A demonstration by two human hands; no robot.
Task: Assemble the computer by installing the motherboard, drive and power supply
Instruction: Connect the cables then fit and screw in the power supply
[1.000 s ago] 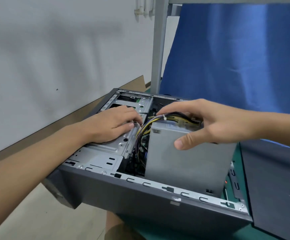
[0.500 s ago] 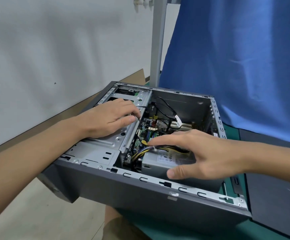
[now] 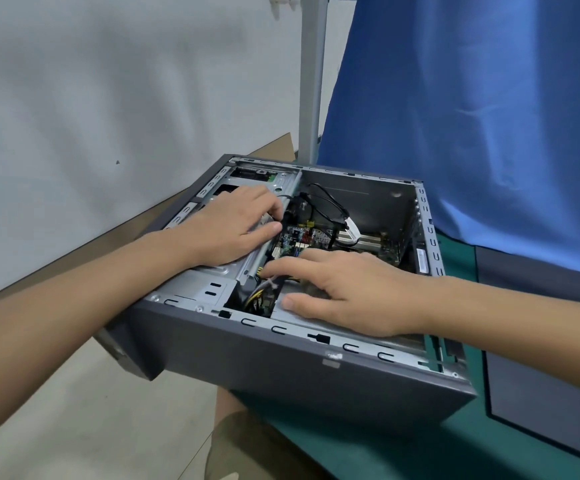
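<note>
**Seating the power supply in an open computer case**

Pressing down inside the case (image 3: 281, 368), the right hand (image 3: 347, 292) lies flat on the grey power supply (image 3: 283, 308), which sits low in the near right corner of the chassis. Only a narrow strip of its top shows beside the thumb; the rest is hidden under the palm and behind the case's near rail. The right fingers (image 3: 288, 265) are spread and extended, resting on the unit and on the bundle of yellow and black cables (image 3: 259, 297) at its left edge rather than closed around anything. The left hand (image 3: 233, 230) rests palm-down on the metal drive cage (image 3: 212, 285), fingers loosely curled over its inner edge; whether they pinch anything there cannot be told. Between the two hands, part of the green motherboard (image 3: 302, 237) is visible on the case floor; its right portion is cut off by the right hand. The case overhangs the green worktop (image 3: 385, 452). A blue cloth (image 3: 472, 116) hangs behind.
</note>
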